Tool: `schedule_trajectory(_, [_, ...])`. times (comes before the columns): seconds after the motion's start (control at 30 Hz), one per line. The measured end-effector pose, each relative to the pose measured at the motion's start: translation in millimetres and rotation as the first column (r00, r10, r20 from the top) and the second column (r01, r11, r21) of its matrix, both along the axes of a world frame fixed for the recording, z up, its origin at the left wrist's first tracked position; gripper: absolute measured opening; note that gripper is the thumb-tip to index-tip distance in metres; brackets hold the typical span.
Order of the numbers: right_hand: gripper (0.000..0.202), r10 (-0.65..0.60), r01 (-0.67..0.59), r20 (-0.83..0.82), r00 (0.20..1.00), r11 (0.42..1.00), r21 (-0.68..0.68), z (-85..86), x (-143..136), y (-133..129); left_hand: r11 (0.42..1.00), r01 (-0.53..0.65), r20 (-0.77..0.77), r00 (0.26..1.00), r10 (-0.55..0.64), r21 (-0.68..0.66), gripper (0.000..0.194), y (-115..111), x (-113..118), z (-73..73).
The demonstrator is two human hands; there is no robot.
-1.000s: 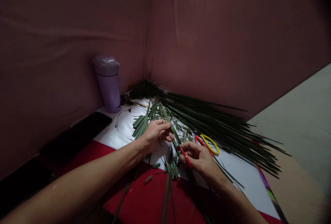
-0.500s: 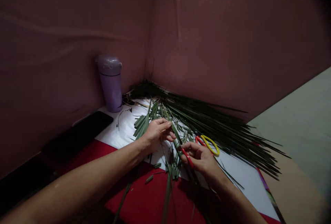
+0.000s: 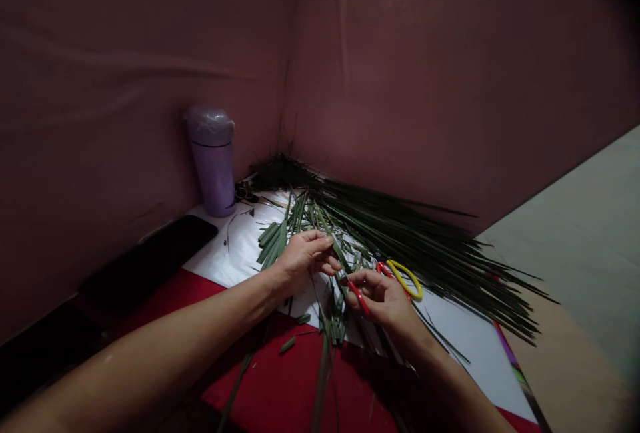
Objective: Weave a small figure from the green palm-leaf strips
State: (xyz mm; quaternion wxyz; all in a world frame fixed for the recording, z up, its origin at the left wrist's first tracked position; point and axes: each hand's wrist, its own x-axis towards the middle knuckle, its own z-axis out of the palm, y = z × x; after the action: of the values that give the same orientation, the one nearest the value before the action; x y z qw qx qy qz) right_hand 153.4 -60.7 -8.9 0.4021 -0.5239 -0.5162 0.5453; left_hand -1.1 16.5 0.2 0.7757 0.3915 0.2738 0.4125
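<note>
My left hand (image 3: 311, 256) pinches a long green leaf strip (image 3: 343, 256) between thumb and forefinger, its other fingers loosely curled. Close at its right, my right hand (image 3: 377, 296) grips a small red-handled tool (image 3: 359, 298). The tool's tip meets the strip near my fingers; its exact kind is hidden. Scissors with red and yellow handles (image 3: 406, 278) lie just beyond my right hand. Under both hands, cut and folded leaf pieces (image 3: 339, 330) are scattered over the white sheet (image 3: 235, 253). Several folded leaves (image 3: 271, 244) fan out left of my left hand.
A big bundle of long dark green leaves (image 3: 425, 240) stretches along the right wall. A purple tumbler (image 3: 216, 176) stands at the back left, with a black phone-like slab (image 3: 155, 250) nearer me. Red cloth (image 3: 285, 393) covers the front. Pinkish walls meet behind.
My right hand and the red-handled tool have shifted slightly left along the strip, closer to my left hand. My left hand keeps its pinch in nearly the same place.
</note>
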Motion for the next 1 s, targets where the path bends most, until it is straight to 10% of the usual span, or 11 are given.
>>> schedule_trajectory(1.0, [0.030,0.037,-0.037,-0.033,0.999,0.999,0.004,-1.4,1.1,2.8,0.999,-0.026,0.022,0.999,0.025,0.022,0.018,1.2,0.3,-2.6])
